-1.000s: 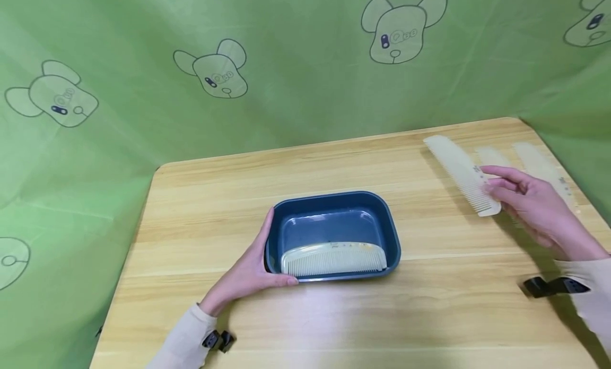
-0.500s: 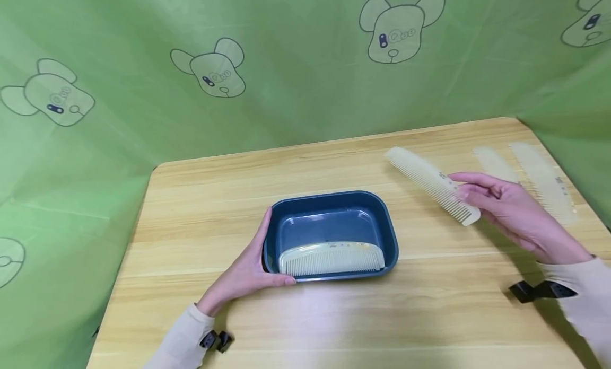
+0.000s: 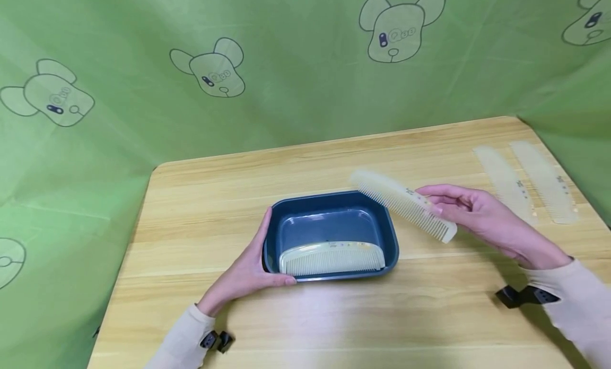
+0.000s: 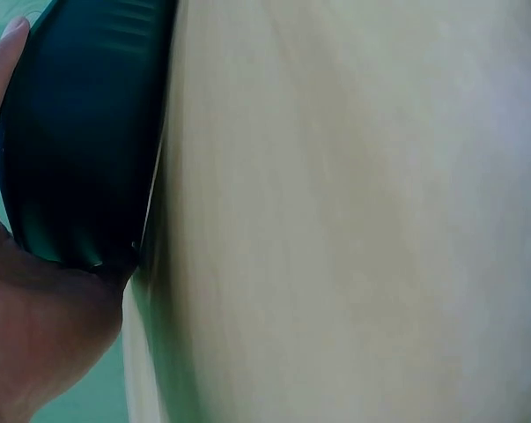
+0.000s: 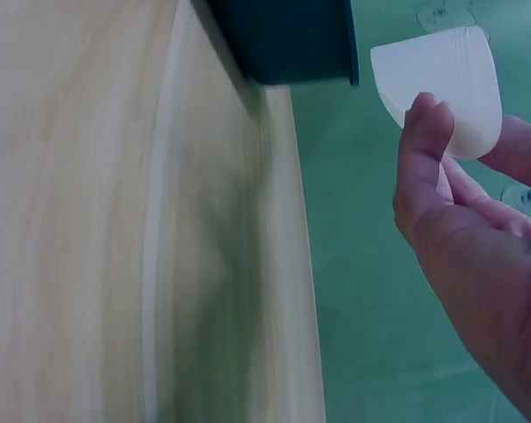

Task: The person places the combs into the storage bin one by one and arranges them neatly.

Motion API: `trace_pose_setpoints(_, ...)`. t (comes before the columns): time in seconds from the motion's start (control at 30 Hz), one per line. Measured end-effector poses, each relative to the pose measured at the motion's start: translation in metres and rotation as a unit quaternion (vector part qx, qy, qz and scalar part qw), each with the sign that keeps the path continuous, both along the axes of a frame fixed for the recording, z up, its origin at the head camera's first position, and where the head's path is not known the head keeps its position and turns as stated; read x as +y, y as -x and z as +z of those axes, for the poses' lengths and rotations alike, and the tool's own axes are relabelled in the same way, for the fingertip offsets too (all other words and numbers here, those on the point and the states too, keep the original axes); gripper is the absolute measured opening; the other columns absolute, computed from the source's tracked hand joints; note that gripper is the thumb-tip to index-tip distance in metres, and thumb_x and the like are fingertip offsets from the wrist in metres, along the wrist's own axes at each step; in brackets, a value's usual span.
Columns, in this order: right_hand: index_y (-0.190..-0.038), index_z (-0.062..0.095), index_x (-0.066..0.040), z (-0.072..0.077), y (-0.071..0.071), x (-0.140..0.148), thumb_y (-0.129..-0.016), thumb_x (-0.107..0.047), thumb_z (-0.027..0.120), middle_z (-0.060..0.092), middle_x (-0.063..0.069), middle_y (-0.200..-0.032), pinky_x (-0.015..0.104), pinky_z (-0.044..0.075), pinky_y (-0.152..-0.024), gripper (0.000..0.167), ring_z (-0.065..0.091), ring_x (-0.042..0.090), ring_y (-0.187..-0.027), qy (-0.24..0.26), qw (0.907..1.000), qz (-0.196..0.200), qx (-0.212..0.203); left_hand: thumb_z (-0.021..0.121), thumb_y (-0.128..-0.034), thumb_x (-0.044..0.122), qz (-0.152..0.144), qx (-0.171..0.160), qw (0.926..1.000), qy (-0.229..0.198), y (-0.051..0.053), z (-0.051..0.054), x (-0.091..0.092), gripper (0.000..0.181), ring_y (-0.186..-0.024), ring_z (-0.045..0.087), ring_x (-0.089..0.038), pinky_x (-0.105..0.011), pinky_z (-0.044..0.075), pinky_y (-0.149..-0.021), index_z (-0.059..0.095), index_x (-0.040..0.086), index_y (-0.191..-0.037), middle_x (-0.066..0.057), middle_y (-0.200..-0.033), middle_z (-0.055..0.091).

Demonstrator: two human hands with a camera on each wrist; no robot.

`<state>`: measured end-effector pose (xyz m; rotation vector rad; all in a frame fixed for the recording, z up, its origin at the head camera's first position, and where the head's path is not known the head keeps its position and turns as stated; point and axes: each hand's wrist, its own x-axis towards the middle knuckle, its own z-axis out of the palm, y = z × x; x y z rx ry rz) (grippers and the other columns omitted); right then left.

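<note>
My right hand pinches a pale, cream-coloured comb near its right end. The comb is tilted in the air, teeth downward, its far end above the right back corner of a dark blue box. In the right wrist view this comb shows end-on between thumb and fingers. A similar comb lies inside the box along its front wall. My left hand rests against the box's front left corner, thumb along the front and straight fingers along the left side; some fingers are hidden.
Two more pale combs, a left one and a right one, lie side by side at the right of the wooden table. A green printed cloth stands behind and beside the table.
My right hand has carried the comb leftward from above the right of the table to the box's right back corner. The left hand and the box have stayed in place.
</note>
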<state>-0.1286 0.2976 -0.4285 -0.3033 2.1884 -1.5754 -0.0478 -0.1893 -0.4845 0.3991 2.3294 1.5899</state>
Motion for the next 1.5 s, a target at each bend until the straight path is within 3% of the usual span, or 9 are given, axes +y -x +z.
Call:
trace_pose_setpoints(0.27,-0.158,0.058,-0.013,0.010,-0.007,-0.026,-0.114,-0.016,0.063,0.073,0.010,-0.135,0.032,0.062,-0.085,0.045,0.072,0.022,-0.113,0.003,0.9989,0.038,0.028,0.103,-0.0782,0.029,-0.001,0.003,1.0000,0.001,0.000,0.001,-0.001,0.146,-0.165,0.005,-0.021,-0.063,0.014,-0.128,-0.007,0.048,-0.173,0.014,-0.180,-0.003)
trace_pose_setpoints(0.5,-0.161,0.054,-0.011,0.015,-0.009,-0.039,-0.115,-0.015,0.059,0.066,0.010,-0.148,0.026,0.055,-0.101,0.047,0.066,0.015,-0.130,0.021,0.9955,0.086,0.034,0.103,-0.0774,0.027,-0.002,0.007,1.0000,-0.004,0.003,-0.003,0.001,0.147,-0.165,0.007,-0.020,-0.062,0.015,-0.128,-0.006,0.048,-0.173,0.013,-0.181,-0.001)
trace_pose_setpoints(0.67,-0.158,0.057,-0.014,0.018,-0.009,-0.047,-0.114,-0.019,0.062,0.064,0.006,-0.151,0.023,0.052,-0.104,0.045,0.063,0.014,-0.133,0.007,0.9942,0.097,0.044,0.103,-0.0769,0.026,-0.003,0.006,0.9999,-0.014,0.003,-0.006,0.002,0.148,-0.165,0.009,-0.020,-0.062,0.016,-0.128,-0.006,0.046,-0.174,0.012,-0.181,0.000)
trace_pose_setpoints(0.8,-0.155,0.061,-0.015,0.014,-0.006,-0.057,-0.113,-0.018,0.064,0.068,0.006,-0.145,0.024,0.053,-0.103,0.042,0.065,0.017,-0.129,0.013,0.9924,0.113,0.048,0.104,-0.0761,0.026,0.003,0.009,0.9999,-0.007,0.003,-0.004,0.000,0.148,-0.164,0.009,-0.021,-0.062,0.015,-0.128,-0.006,0.046,-0.174,0.012,-0.181,0.001)
trace_pose_setpoints(1.03,-0.152,0.063,-0.007,0.005,-0.003,-0.075,-0.112,-0.007,0.063,0.074,0.011,-0.126,0.031,0.060,-0.093,0.040,0.070,0.024,-0.114,0.055,0.9827,0.165,0.064,0.103,-0.0778,0.029,-0.001,0.008,1.0000,-0.003,0.006,-0.002,0.000,0.146,-0.164,0.007,-0.018,-0.060,0.014,-0.129,-0.007,0.048,-0.173,0.013,-0.180,-0.001)
trace_pose_setpoints(1.5,-0.148,0.066,-0.009,0.001,-0.005,-0.097,-0.112,-0.007,0.062,0.074,0.007,-0.118,0.028,0.059,-0.084,0.035,0.068,0.022,-0.102,0.015,0.9747,0.204,0.089,0.102,-0.0786,0.027,-0.009,0.011,0.9998,-0.012,0.003,-0.003,-0.001,0.146,-0.165,0.006,-0.021,-0.062,0.013,-0.128,-0.007,0.045,-0.174,0.009,-0.181,-0.003)
